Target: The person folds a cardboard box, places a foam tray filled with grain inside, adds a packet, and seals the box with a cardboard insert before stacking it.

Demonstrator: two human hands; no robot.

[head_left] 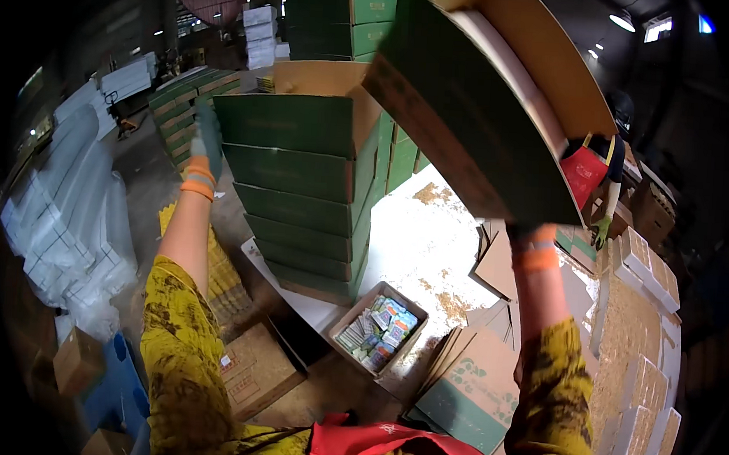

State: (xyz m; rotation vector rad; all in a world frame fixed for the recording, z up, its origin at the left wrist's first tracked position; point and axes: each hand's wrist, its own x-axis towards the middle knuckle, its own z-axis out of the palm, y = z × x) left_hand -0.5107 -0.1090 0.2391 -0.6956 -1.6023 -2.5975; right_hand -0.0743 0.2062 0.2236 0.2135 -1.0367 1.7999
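Tilted green carton [469, 126] supported by right hand [531, 232], finger grip indiscernible, carton stack [289, 174] flanked by left hand [207, 141], fingers outstretched, printed packets [381, 329] held in cardboard box [358, 311] at tabletop's [413, 238] near edge

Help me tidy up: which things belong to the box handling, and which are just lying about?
Seemingly in use:
raised green box, at the right hand
green box stack, beside the left hand

Probably lying about:
plastic-wrapped bundles
blue object

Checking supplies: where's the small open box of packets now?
The small open box sits below centre in the head view, at the near edge of the white table, with the green box stack at upper left and flattened cardboard at right.
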